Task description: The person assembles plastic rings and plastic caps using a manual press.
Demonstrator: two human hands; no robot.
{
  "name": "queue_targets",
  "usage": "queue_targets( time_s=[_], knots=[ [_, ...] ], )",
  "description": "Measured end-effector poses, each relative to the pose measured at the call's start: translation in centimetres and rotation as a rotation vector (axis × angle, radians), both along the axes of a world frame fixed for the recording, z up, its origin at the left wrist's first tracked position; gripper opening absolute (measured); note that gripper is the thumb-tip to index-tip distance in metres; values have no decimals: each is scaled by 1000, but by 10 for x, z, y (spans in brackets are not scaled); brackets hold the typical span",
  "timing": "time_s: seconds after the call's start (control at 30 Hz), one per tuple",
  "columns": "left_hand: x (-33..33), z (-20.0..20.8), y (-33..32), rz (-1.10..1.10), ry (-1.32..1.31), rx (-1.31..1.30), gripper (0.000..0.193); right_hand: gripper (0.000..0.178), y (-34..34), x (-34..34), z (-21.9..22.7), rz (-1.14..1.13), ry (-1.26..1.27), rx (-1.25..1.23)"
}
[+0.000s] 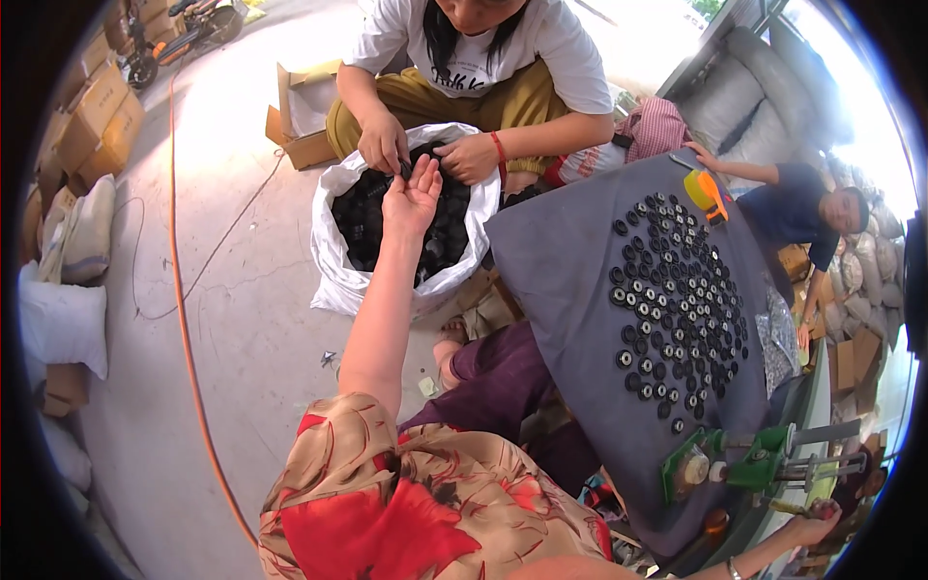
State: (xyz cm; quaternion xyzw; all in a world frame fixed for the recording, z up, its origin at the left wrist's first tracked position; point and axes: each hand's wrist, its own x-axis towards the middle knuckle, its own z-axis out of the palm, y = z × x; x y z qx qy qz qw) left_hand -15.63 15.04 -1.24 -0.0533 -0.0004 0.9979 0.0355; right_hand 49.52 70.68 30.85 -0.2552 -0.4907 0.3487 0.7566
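My left hand (pixel 414 198) reaches out over a white sack (pixel 333 266), palm up with its fingers stretched. Dark round parts (pixel 362 217) fill the sack. A co-worker's hand (pixel 385 145) is right by my fingertips with a small black part (pixel 406 168); whether it touches my palm I cannot tell. At the lower right, my right hand (pixel 817 523) is closed around a yellowish handle (pixel 789 506) beside a green hand press (pixel 759 461). The press stands at the near right corner of the cloth-covered table.
Many black ring-shaped parts (pixel 677 300), some with metal centres, lie spread on the grey cloth (pixel 556 261). A yellow and orange tape dispenser (pixel 706 193) sits near another person (pixel 802 198). An orange hose (pixel 184 329) crosses the floor; an open carton (pixel 300 111) stands beyond the sack.
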Motion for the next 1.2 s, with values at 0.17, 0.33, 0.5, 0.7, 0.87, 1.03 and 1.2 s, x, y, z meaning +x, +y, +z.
queue_targets(
  time_s=[0.17,0.33,0.5,0.7,0.87,1.03,1.2],
  knots=[
    [12,20,13,-76,102,-70,43,16,17,22,0,25,-4,-16],
    [81,57,61,-123,226,-964,17,14,0,1,-3,-80,-25,46],
    [117,39,126,434,653,-1956,34,14,2,2,-6,-181,-80,123],
    [130,29,145,575,689,-2287,45,15,11,6,-8,-126,-41,86],
    [130,27,145,554,727,-2297,43,17,12,6,-13,-108,-60,95],
    [131,27,143,558,717,-2293,36,17,-1,0,-8,-59,-33,77],
    [131,27,143,566,718,-2285,32,17,-21,-12,-4,-11,-4,63]
  ],
)
